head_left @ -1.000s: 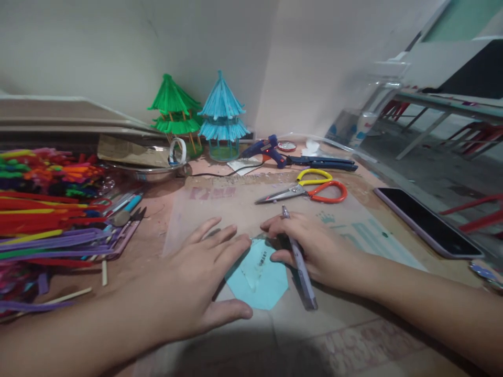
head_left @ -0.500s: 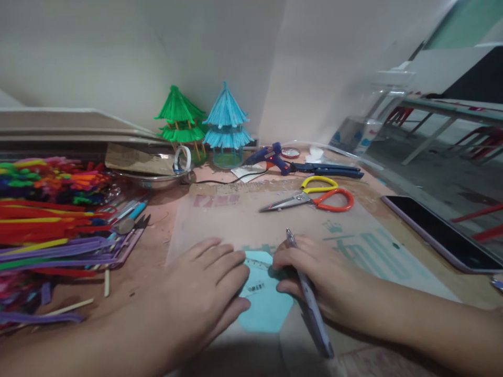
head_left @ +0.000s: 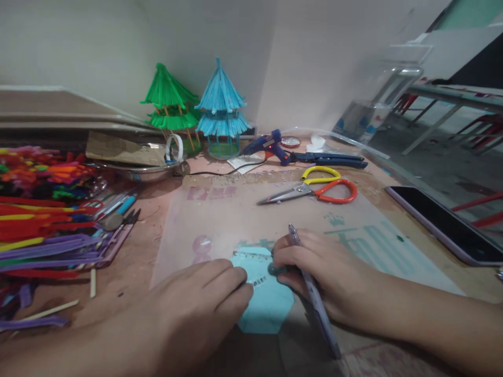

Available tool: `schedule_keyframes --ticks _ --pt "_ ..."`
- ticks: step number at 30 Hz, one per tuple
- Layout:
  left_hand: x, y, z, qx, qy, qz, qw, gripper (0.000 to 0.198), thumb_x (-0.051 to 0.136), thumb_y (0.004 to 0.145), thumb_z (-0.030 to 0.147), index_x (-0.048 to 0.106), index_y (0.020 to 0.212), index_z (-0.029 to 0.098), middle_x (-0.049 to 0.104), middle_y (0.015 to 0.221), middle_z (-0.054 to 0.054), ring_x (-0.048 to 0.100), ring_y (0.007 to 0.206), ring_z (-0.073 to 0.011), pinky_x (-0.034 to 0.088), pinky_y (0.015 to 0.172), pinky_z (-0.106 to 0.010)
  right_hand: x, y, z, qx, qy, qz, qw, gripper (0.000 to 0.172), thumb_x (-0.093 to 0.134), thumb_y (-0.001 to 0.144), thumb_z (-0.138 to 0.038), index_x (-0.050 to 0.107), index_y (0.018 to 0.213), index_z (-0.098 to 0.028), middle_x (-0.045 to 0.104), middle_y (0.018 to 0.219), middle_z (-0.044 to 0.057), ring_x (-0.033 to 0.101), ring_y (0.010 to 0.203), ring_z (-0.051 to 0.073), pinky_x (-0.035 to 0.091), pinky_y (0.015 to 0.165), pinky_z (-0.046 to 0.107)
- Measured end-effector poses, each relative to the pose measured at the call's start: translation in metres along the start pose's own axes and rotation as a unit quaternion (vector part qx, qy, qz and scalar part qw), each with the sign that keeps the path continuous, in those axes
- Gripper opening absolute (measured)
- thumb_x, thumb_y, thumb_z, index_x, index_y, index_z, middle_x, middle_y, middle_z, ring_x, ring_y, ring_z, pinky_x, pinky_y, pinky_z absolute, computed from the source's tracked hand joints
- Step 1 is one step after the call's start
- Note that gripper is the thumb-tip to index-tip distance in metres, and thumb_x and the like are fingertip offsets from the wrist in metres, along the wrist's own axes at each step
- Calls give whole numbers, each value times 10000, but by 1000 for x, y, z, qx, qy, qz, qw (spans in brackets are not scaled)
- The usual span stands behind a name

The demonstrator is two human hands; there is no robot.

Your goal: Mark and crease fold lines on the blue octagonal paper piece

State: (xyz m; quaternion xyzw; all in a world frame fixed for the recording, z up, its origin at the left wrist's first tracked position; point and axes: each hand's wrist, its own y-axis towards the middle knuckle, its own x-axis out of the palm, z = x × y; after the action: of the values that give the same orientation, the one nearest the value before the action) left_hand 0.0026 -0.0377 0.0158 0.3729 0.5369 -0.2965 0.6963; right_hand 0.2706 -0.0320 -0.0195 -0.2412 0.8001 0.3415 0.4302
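A light-blue card cut with several straight sides lies on the translucent plastic sheet, small dark print at its middle and a row of marks along its top edge. My left hand rests over the card's left side, fingers curled and pressed together there, tips partly hidden. At the upper right edge is my right hand, closed around a grey pen that slants down toward me. Between its thumb and forefinger, by the card, shows a small dark thing I cannot make out.
Red-and-yellow-handled scissors lie beyond the hands. Behind them are a glue gun, pliers, a green pagoda model and a blue one. Pipe cleaners fill the left; a phone lies right.
My left hand's fingers have curled in from a flatter, more spread pose, uncovering more of the card's upper left. My right hand keeps the pen; the view has shifted slightly.
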Motion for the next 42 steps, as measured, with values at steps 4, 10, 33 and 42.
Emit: schedule_keyframes --ticks 4,10,33,42 --pt "5 1 -3 72 66 0 995 282 436 972 77 670 963 234 786 938 -17 741 755 -176 583 650 -267 0 0 2 0 11 1 1000 160 509 1021 -122 583 1129 -214 673 1018 94 620 928 251 503 794 362" --pt "25 -5 -12 27 76 36 996 280 582 1014 343 671 1221 177 771 1291 -124 754 1128 -288 622 996 -430 -2 1 4 -9 3 -2 1000 145 484 1036 -132 582 1109 -209 682 996 94 607 900 244 487 780 364" --pt "13 8 -20 -27 101 38 994 417 792 886 482 694 1151 175 749 1078 -100 704 912 -298 557 746 -410 4 6 8 5 3 45 999 167 497 1021 -91 564 1120 -208 691 1073 101 615 958 240 530 836 370" --pt "15 1 -3 11 62 60 996 325 477 929 2 642 798 249 642 796 19 579 744 -179 459 697 -306 4 6 13 -58 10 30 998 243 540 961 -24 603 1062 -235 766 1285 72 665 1070 227 535 948 385"
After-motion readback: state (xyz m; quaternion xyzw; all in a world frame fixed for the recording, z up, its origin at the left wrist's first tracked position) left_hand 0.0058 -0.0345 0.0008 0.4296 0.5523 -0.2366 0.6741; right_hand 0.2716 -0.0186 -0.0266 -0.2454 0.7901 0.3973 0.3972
